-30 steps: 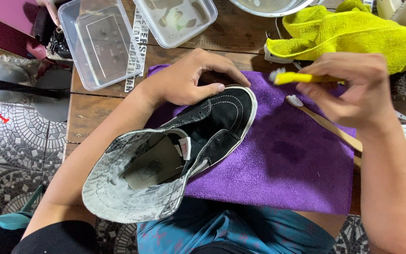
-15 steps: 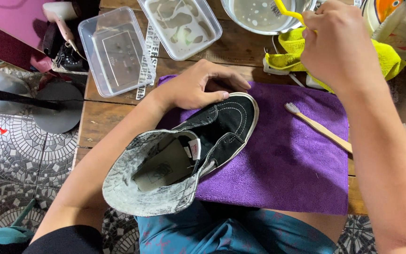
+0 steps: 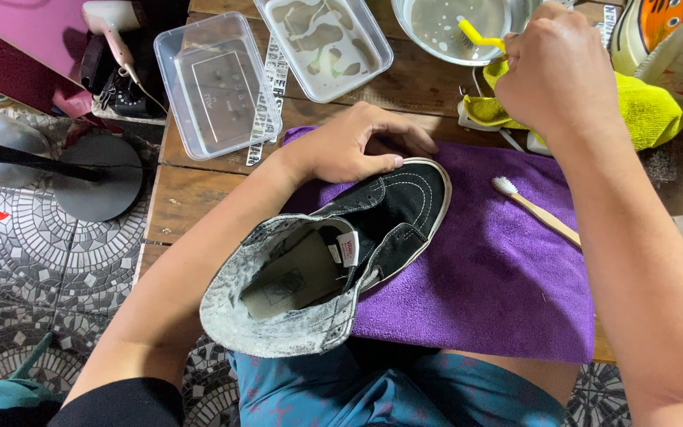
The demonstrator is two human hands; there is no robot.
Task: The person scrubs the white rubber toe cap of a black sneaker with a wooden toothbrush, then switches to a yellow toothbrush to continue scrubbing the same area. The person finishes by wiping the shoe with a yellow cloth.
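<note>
The left hand (image 3: pixel 357 146) lies loosely curled on the toe of the shoe (image 3: pixel 341 253), fingers bent over the far edge and thumb stretched along the upper, pressing it down rather than pinching it. The right hand (image 3: pixel 559 71) is closed into a fist around the handle of a yellow brush (image 3: pixel 476 35), whose head dips into the milky water of a metal bowl (image 3: pixel 444 24) at the far edge of the table (image 3: pixel 199 194). The shoe is black with a white sole rim and a pale, worn collar; it rests on a purple towel (image 3: pixel 499 269) spread over the near part of the table, in front of the person's lap. Its long axis runs diagonally, toe pointing away and to the right, the open collar hanging over the near left edge toward the person. Just right of the shoe, apart from it, a wooden toothbrush (image 3: pixel 535 209) lies on the towel, bristles toward the far side. A yellow cloth (image 3: pixel 650 111) is bunched under and beyond the right hand. Two clear plastic tubs stand beyond the left hand: one (image 3: pixel 215 83) at the far left corner, another (image 3: pixel 322 43) holding cloudy liquid beside the bowl. The right forearm crosses above the towel's right side, hiding part of it.
</note>
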